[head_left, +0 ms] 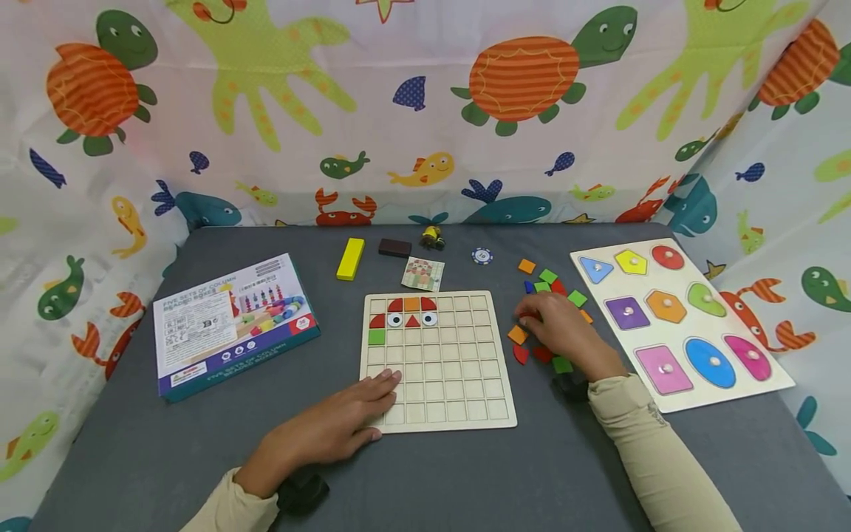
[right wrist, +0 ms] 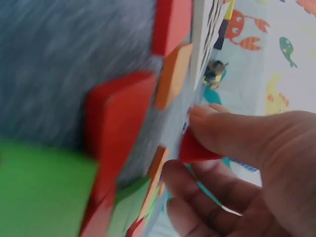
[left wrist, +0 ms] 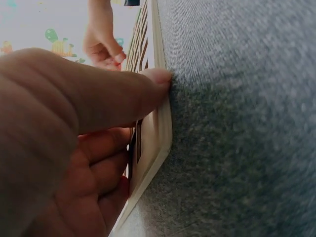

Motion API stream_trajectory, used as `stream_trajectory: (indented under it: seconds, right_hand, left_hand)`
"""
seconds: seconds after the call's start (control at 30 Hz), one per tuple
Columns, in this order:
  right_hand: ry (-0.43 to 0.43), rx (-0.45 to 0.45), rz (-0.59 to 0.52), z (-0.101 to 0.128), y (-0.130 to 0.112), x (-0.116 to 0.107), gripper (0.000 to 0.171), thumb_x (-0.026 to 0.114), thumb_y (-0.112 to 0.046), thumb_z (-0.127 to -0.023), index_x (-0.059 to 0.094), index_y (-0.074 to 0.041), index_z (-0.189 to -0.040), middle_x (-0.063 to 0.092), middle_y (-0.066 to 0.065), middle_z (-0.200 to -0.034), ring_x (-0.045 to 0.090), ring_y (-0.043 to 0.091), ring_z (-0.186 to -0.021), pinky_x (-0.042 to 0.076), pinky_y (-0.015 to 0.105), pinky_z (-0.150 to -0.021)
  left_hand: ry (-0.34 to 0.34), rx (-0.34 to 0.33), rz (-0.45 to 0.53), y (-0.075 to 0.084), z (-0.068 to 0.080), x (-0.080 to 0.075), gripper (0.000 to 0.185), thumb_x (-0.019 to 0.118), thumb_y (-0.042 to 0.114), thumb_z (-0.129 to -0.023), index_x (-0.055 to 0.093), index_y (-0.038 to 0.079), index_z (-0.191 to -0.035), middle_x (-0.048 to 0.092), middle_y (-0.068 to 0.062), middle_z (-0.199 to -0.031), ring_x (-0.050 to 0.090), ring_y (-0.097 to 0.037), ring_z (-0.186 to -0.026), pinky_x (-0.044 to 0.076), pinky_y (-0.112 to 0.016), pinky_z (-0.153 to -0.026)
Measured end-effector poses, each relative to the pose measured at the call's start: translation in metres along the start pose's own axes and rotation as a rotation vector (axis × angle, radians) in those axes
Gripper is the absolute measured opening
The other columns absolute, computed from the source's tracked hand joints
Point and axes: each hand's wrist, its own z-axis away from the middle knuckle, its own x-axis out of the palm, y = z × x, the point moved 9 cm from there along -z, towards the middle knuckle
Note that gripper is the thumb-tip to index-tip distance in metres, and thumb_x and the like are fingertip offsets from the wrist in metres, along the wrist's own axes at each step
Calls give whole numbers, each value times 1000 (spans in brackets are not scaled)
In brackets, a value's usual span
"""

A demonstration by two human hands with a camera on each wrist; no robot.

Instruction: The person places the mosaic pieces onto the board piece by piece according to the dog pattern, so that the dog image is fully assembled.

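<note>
— Fingertips (right wrist: 197,116) of the right hand (head_left: 565,329) pinch a small red tile (right wrist: 195,148), lifting it from the loose coloured tiles (head_left: 548,284) heaped just right of the grid board (head_left: 439,362).

— And the left hand (head_left: 339,428)?

— Flat, fingers straight, it presses the board's near left corner against the grey table (head_left: 465,473), likely to keep it from sliding. Several tiles already sit in the top rows.

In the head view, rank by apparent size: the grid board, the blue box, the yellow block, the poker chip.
1. Grid board and blue box: too close to rank.
2. Yellow block.
3. Poker chip.
</note>
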Motion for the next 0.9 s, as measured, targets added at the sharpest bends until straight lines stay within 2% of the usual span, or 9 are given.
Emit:
stream_trajectory:
  seconds: [0.13, 0.37, 0.6, 0.77, 0.9]
  right_hand:
    - [28, -11, -81, -7, -19, 0, 20, 69, -1, -89, 71, -1, -109, 66, 9, -99, 58, 23, -85, 52, 40, -75]
    - [-34, -31, -189, -25, -59, 17, 30, 60, 2, -92, 66, 1, -121, 66, 13, -108, 58, 22, -83, 52, 36, -72]
    - [-95, -125, -259, -40, -104, 41, 22, 63, -1, -92, 72, -3, -112, 64, 5, -101, 56, 16, -83, 50, 31, -71]
    - [-138, -226, -336, -48, -138, 57, 21, 63, 0, -91, 73, -3, -110, 65, 2, -94, 55, 14, -78, 48, 28, -69]
    - [-165, -198, -368, -55, -153, 70, 18, 64, 0, -91, 75, -4, -106, 69, 0, -97, 58, 10, -82, 50, 24, -73]
  left_hand:
    - [4, -1, 13, -1, 1, 1, 60, 64, 19, -96, 39, 3, -148, 20, -5, -160, 13, -22, -146, 23, -44, -113]
    - [-4, 3, 31, -1, 0, 2, 60, 64, 17, -96, 38, 2, -148, 19, -5, -160, 11, -21, -147, 23, -44, -113]
    - [-5, 6, 48, -2, -2, 1, 59, 64, 17, -96, 39, 2, -147, 20, -6, -160, 11, -21, -147, 23, -44, -113]
    - [22, 33, -10, 0, 0, -1, 56, 65, 18, -95, 44, 1, -145, 27, -9, -157, 20, -25, -145, 28, -45, -111]
    - [49, 66, -47, 3, 2, -2, 54, 65, 16, -95, 47, 1, -143, 33, -12, -154, 28, -28, -142, 32, -45, -109]
